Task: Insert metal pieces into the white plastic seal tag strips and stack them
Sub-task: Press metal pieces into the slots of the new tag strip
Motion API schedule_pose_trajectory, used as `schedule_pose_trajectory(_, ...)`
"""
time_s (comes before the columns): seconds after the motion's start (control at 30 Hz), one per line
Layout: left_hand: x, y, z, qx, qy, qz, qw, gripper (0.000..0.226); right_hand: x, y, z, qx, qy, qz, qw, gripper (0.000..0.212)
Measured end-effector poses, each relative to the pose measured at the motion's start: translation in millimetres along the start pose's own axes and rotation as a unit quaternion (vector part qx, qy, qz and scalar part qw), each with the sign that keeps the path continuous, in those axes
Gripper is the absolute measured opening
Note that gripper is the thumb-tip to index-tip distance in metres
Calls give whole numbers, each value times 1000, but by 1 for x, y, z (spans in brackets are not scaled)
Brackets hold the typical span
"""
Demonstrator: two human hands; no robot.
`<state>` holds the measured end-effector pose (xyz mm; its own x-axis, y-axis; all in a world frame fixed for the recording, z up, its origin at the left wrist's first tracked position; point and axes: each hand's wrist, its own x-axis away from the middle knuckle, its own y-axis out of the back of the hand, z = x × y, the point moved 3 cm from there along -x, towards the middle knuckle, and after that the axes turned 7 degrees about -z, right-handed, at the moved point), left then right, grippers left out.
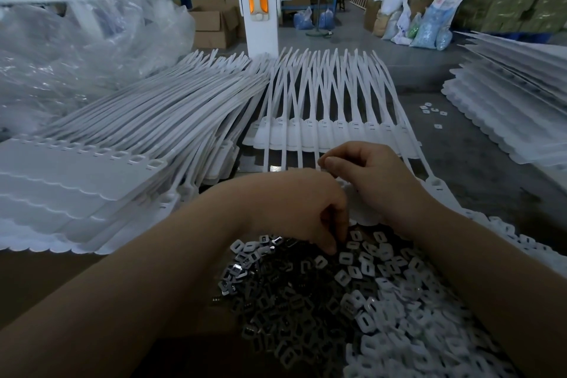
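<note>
Head view: the left hand point(302, 209) dipped curled fingers into the metal pieces point(322, 301) heaped on the worktop point(46, 285); whether it held one, I cannot tell. The right hand point(377, 181) pinched something small over the seal tag strip point(435, 186). Insertion was seemingly under way; next, seating a piece squarely.

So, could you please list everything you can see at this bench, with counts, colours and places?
metal pieces: a large heap, silvery grey, nearest the camera.
working seal strip: one, white, under the hands.
fanned seal strip: one sheet, white, centre, beyond the hands.
stacked seal strips: a thick pile, white, left.
second strip stack: one pile, white, far right.
loose pieces: a few, pale, on the grey table.
plastic bags: clear, crumpled, back left.
cardboard boxes: brown, on the floor behind.
left hand: fingertips reaching down into the heap.
right hand: pinching something small over the working strip.
</note>
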<state>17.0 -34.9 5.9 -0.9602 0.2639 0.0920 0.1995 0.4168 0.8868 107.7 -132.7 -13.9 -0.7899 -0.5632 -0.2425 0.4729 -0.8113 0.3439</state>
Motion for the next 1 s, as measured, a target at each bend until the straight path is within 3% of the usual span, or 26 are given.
schedule_pose_trajectory(0.2,0,-1,4,-5,18,-5,1000,4,0,0,0,1,1,0,1000,15)
schedule_pose_trajectory(0.63,-2,-3,3,-86,18,17,996,9,-1,1,-1,6,-4,5,1000,14)
schedule_pose_trajectory(0.8,1,9,6,33,42,24,998,9,0,2,0,5,-9,-1,1000,14)
schedule_pose_trajectory(1.0,11,41,37,223,129,-150,954,7,2,3,2,-19,-18,-2,1000,9)
